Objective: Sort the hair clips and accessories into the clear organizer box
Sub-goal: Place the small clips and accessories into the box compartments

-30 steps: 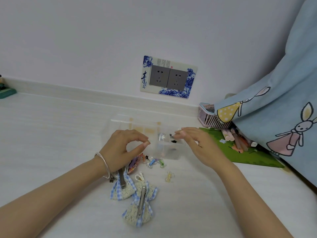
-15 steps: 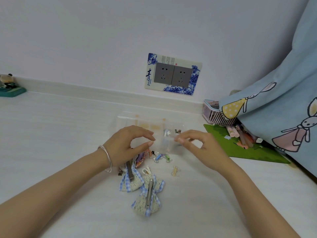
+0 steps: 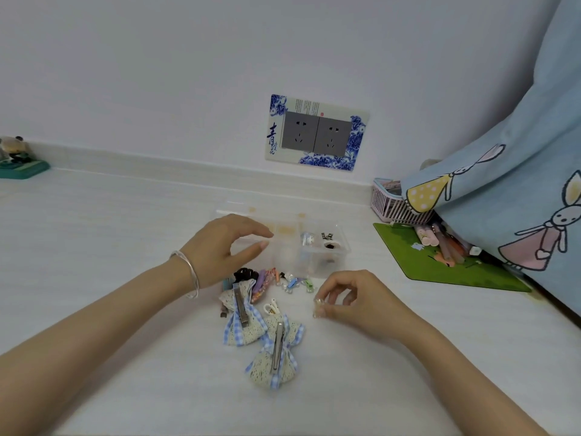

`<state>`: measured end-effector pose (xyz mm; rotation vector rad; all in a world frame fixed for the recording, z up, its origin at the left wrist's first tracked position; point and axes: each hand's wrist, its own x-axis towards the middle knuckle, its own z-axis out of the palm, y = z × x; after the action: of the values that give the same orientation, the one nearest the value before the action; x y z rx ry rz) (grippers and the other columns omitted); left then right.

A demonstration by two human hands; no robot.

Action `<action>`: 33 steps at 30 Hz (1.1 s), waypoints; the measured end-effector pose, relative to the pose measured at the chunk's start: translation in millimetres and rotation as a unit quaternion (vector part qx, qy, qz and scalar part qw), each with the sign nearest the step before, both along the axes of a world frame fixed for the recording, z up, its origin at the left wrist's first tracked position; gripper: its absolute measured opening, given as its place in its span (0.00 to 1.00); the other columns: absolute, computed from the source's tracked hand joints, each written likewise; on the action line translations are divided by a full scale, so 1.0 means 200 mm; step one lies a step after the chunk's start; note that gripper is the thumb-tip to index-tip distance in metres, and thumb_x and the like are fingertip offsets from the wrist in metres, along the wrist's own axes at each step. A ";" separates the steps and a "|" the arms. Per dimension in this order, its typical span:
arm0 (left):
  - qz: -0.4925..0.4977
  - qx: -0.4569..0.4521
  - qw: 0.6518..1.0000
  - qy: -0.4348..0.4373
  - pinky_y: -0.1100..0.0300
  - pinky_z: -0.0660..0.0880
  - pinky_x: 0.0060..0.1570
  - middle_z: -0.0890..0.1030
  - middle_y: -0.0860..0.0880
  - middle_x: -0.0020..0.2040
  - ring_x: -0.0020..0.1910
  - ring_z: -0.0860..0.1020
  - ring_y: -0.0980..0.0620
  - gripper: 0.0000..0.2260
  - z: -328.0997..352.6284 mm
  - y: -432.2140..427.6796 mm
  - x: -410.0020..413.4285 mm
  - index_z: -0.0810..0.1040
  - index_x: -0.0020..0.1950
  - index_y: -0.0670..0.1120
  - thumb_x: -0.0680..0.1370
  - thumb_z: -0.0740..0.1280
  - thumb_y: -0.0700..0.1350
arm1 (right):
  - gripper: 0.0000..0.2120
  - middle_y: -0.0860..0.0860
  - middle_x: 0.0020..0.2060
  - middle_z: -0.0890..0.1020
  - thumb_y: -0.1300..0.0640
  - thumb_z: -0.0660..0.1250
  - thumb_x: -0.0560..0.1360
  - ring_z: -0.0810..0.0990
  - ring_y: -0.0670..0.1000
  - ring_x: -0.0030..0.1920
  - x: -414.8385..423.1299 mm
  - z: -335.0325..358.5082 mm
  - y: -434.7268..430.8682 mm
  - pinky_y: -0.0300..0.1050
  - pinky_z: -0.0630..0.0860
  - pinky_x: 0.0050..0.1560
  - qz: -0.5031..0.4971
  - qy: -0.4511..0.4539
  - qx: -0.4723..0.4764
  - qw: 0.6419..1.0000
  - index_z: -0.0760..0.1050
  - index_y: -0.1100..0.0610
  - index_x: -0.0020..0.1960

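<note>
The clear organizer box (image 3: 341, 253) sits mid-table with small clips in its right compartments. My left hand (image 3: 224, 247) hovers open over the box's left side, fingers curved, holding nothing. In front of the box my right hand (image 3: 352, 295) pinches a small clear yellowish clip (image 3: 318, 307) on the table. Two blue-gingham lace bow clips (image 3: 240, 313) (image 3: 276, 354) lie face down near me. A pile of colourful small clips (image 3: 267, 280) and clear bow clips (image 3: 294, 283) lies between the bows and the box. A white clip (image 3: 272, 308) sits beside the bows.
A green mat (image 3: 446, 265) with pens lies at right, beside a pink basket (image 3: 393, 206). Blue bunny-print fabric (image 3: 503, 199) hangs over the right side. A wall socket (image 3: 316, 133) is behind the box. A small figurine (image 3: 19, 158) stands far left.
My right hand has left the box and come down toward me to the small clear clip on the table. My left hand stays over the box, fingers spread wider.
</note>
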<state>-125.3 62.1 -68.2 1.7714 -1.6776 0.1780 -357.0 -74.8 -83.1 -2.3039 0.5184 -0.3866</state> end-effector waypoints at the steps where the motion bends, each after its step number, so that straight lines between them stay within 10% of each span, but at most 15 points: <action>1: 0.004 0.001 1.000 -0.001 0.63 0.68 0.59 0.80 0.56 0.56 0.56 0.74 0.60 0.21 0.00 0.00 0.01 0.78 0.56 0.53 0.74 0.54 0.61 | 0.04 0.42 0.32 0.81 0.56 0.76 0.66 0.73 0.40 0.30 0.01 0.02 0.01 0.33 0.69 0.34 0.005 -0.011 0.009 1.000 0.81 0.52 0.38; 8: 0.023 -0.013 1.000 0.009 0.54 0.71 0.61 0.81 0.55 0.56 0.57 0.76 0.59 0.24 -0.06 0.02 0.07 0.79 0.55 0.54 0.74 0.52 0.66 | 0.01 0.44 0.37 0.84 0.58 0.73 0.69 0.80 0.38 0.40 0.24 0.23 -0.02 0.28 0.71 0.46 -0.062 -0.209 -0.069 0.973 0.82 0.55 0.41; 17: 0.022 -0.026 0.999 0.031 0.50 0.70 0.60 0.79 0.59 0.57 0.57 0.77 0.60 0.16 -0.09 0.02 0.07 0.78 0.55 0.57 0.74 0.56 0.60 | 0.05 0.36 0.37 0.80 0.51 0.70 0.72 0.76 0.34 0.45 0.38 0.15 -0.07 0.27 0.66 0.51 -0.038 -0.086 -0.138 0.986 0.84 0.50 0.43; 23: 0.022 -0.027 0.999 0.035 0.51 0.70 0.60 0.80 0.59 0.57 0.56 0.77 0.60 0.17 -0.09 0.02 0.07 0.79 0.55 0.57 0.74 0.56 0.60 | 0.03 0.38 0.43 0.82 0.55 0.71 0.72 0.79 0.40 0.49 0.21 0.11 -0.03 0.34 0.73 0.50 -0.010 -0.166 -0.195 0.967 0.82 0.49 0.46; 33: 0.029 -0.028 0.998 0.045 0.47 0.70 0.61 0.80 0.58 0.57 0.57 0.77 0.59 0.17 -0.10 0.02 0.06 0.78 0.55 0.57 0.74 0.56 0.60 | 0.11 0.46 0.49 0.83 0.59 0.65 0.74 0.80 0.45 0.49 0.18 -0.02 0.03 0.42 0.76 0.50 -0.039 0.034 -0.253 0.966 0.79 0.50 0.55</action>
<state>-113.5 65.7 -87.6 1.7621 -1.5442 0.1669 -321.2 -68.7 -87.8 -2.8026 0.5979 -0.5273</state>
